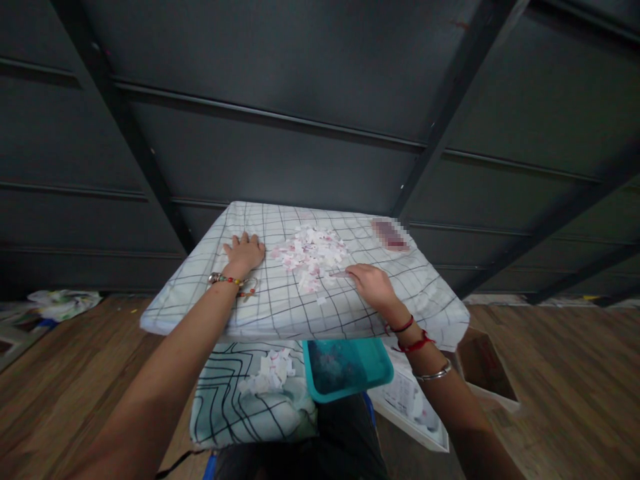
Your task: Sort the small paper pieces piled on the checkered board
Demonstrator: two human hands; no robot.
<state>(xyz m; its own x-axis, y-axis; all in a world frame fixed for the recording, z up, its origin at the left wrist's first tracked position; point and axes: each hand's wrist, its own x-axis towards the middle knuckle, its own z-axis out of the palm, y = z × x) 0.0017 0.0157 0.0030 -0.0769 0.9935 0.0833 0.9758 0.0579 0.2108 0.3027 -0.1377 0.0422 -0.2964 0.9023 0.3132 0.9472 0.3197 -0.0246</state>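
My left hand (245,255) lies flat on the checked cloth (280,313), fingers spread, to the left of a pile of small white and pinkish paper-like pieces (315,250). At the pile's near right edge, my right hand (373,285) is closed in a pinch on a thin pale strip (340,274). Its tip points left into the loose pieces; too little of it shows to tell its kind. One single white piece (321,301) lies apart, nearer the table's front edge.
Below the table edge is a teal plastic tub (350,393), beside a patterned cloth (220,393) with more white pieces (275,373) on it. White box (430,437) and open carton (487,367) stand right. A blurred reddish item (391,235) lies far right. Dark wall panels (300,147) rise behind.
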